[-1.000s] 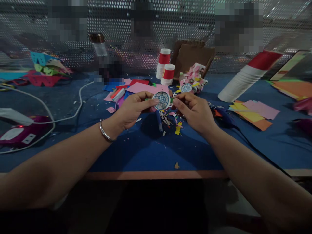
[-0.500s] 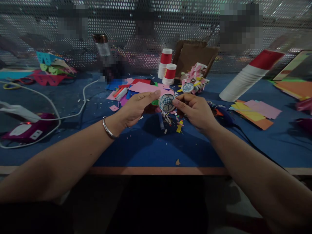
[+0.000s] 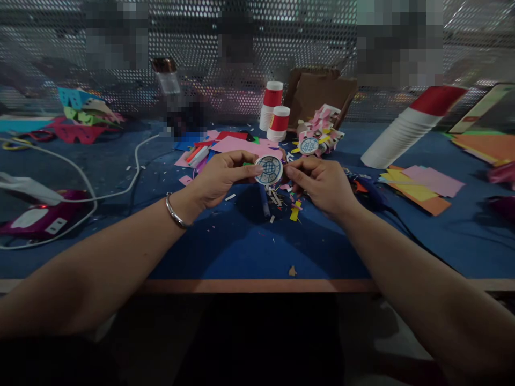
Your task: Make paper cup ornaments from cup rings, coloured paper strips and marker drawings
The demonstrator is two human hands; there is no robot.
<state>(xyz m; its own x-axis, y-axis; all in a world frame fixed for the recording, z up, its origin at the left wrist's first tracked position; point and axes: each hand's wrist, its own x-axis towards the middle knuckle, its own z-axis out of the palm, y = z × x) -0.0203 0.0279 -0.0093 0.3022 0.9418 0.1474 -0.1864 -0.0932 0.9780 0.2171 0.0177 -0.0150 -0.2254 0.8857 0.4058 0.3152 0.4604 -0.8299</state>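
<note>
Round paper disc (image 3: 269, 169) with blue grid print held above the blue table (image 3: 225, 252), pinched at its left rim by left hand (image 3: 219, 179) and at its right rim by right hand (image 3: 319, 185); both hands closed on the disc by thumb and fingertips. Judged light, thin, easily creased; best taken at the rim, flat between the pads, without pressing the printed face. Paper scraps (image 3: 284, 206) scattered on the table just below the disc. Second printed disc (image 3: 309, 145) lying beyond it, near two red-and-white cups (image 3: 276, 112). Coloured sheets (image 3: 418, 185) well to the right of the disc, white cable (image 3: 120, 187) well to its left. Bare cloth between disc and near table edge, open room for lowering.
</note>
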